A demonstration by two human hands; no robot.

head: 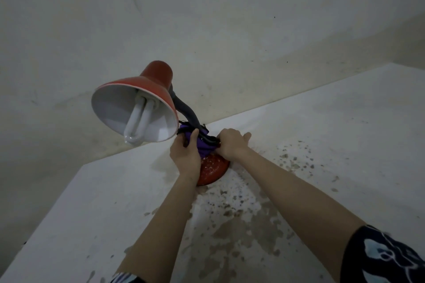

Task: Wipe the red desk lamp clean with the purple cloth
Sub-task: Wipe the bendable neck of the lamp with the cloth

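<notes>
The lamp [213, 171] stands on the stained counter [333, 145] near the wall [230, 30], its shade tilted toward the camera. The cloth [204, 151] is bunched round the foot of its neck. The left hand [185, 156] and the right hand [231, 145] flank it, each grip closed on the cloth.

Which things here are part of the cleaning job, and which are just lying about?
Part of the job: red desk lamp, purple cloth, left hand, right hand.
Just there: white table, brown specks on it, wall.
</notes>
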